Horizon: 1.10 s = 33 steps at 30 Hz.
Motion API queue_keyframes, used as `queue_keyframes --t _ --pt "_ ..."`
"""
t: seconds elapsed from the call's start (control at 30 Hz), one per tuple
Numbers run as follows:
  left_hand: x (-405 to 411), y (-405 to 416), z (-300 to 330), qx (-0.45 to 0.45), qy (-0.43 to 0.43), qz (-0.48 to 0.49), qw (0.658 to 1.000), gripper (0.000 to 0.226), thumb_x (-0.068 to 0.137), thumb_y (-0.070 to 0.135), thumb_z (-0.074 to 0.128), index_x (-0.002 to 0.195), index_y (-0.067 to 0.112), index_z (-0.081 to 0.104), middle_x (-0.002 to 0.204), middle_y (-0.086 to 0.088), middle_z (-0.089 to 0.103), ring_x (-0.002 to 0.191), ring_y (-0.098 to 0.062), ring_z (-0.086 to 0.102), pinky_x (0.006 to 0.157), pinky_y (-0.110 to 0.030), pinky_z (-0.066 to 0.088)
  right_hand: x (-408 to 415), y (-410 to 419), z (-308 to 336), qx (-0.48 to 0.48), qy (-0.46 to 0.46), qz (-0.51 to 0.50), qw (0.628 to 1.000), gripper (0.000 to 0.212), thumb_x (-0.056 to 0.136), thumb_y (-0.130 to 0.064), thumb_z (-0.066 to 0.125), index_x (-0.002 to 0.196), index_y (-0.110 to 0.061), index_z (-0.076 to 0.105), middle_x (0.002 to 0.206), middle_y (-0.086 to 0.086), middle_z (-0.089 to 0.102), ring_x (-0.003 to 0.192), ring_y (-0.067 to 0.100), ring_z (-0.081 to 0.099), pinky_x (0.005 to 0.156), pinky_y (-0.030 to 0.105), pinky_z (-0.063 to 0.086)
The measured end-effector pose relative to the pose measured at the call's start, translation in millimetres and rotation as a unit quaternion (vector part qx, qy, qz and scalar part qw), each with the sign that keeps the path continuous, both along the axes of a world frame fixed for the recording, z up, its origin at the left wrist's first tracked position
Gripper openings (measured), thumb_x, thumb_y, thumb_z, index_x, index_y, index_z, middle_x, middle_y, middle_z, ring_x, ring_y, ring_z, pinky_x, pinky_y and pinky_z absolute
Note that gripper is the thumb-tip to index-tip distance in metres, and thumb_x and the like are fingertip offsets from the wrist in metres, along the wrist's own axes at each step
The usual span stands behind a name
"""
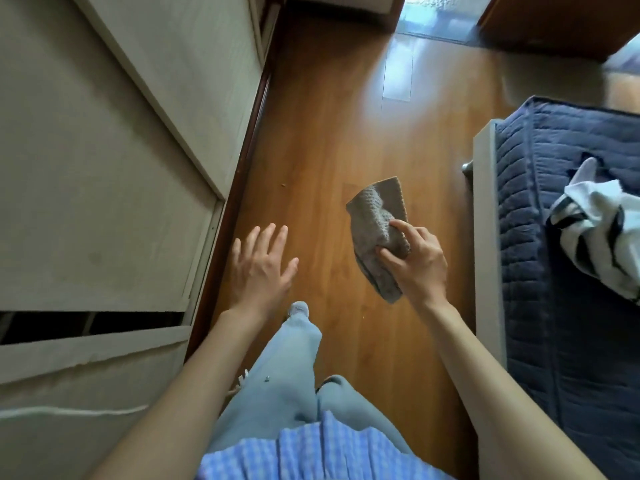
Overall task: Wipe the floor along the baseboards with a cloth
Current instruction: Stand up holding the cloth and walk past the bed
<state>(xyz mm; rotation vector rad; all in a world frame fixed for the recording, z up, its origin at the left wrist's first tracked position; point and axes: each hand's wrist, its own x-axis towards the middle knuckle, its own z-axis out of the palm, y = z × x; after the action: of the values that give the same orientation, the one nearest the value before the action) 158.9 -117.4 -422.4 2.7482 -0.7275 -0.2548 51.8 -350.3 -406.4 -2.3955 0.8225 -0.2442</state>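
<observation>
My right hand (pixel 417 261) grips a folded grey-brown knitted cloth (pixel 374 223), held up in the air above the wooden floor (pixel 329 140). The cloth's upper part stands above my fingers and its lower end hangs below my palm. My left hand (pixel 261 268) is spread open with straight fingers and holds nothing, hovering near the dark brown baseboard (pixel 242 174) that runs along the foot of the pale wardrobe on the left. A small crumb (pixel 283 185) lies on the floor close to the baseboard.
A pale wardrobe (pixel 121 150) with sliding doors fills the left side. A bed with a dark blue quilt (pixel 554 237) and a white garment (pixel 602 230) bounds the right. My legs in light blue trousers (pixel 294 368) stand between them. A doorway (pixel 436 15) lies ahead.
</observation>
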Motion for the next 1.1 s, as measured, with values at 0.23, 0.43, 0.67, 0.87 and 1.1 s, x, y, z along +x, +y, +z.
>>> queue_keyframes --t 0.23,0.43,0.67,0.87,1.1 --pt "108 -49 4 0.002 0.0 -0.025 1.0 0.057 0.095 0.036 0.055 0.145 0.015 0.042 0.15 -0.011 0.041 0.141 -0.031 0.033 0.115 -0.054 0.023 88 -49 2 0.001 -0.014 -0.027 1.0 0.05 0.079 -0.03 0.075 0.126 -0.022 0.062 0.111 0.005 0.063 0.103 0.022 0.056 0.078 0.033 0.05" --pt "177 -107 0 0.012 -0.002 -0.033 0.999 0.057 0.095 0.04 0.054 0.146 0.017 0.042 0.151 -0.011 0.04 0.141 -0.031 0.032 0.115 -0.054 0.024 148 -115 5 -0.017 -0.001 -0.035 0.999 0.049 0.079 -0.03 0.075 0.126 -0.021 0.062 0.111 0.006 0.064 0.103 0.024 0.056 0.075 0.025 0.04" --pt "263 -217 2 -0.001 0.007 -0.02 1.0 0.056 0.096 0.039 0.053 0.146 0.016 0.042 0.151 -0.011 0.04 0.142 -0.031 0.031 0.116 -0.053 0.02 235 -216 2 -0.008 -0.013 -0.03 0.999 0.049 0.078 -0.03 0.075 0.125 -0.024 0.063 0.11 0.005 0.064 0.101 0.023 0.056 0.073 0.026 0.042" --pt "326 -314 16 -0.008 0.006 -0.022 1.0 0.057 0.098 0.041 0.047 0.149 0.019 0.035 0.155 -0.009 0.034 0.145 -0.028 0.025 0.118 -0.049 0.014 305 -301 11 0.012 -0.015 -0.023 1.0 0.048 0.076 -0.027 0.076 0.123 -0.027 0.063 0.108 0.0 0.062 0.103 0.021 0.056 0.074 0.026 0.04" --pt "393 -375 14 -0.008 -0.005 -0.027 1.0 0.056 0.094 0.04 0.054 0.143 0.015 0.046 0.147 -0.013 0.045 0.138 -0.034 0.038 0.113 -0.055 0.024 380 -366 13 0.006 -0.015 -0.015 1.0 0.047 0.076 -0.028 0.076 0.122 -0.027 0.063 0.106 -0.001 0.062 0.103 0.018 0.055 0.074 0.026 0.042"
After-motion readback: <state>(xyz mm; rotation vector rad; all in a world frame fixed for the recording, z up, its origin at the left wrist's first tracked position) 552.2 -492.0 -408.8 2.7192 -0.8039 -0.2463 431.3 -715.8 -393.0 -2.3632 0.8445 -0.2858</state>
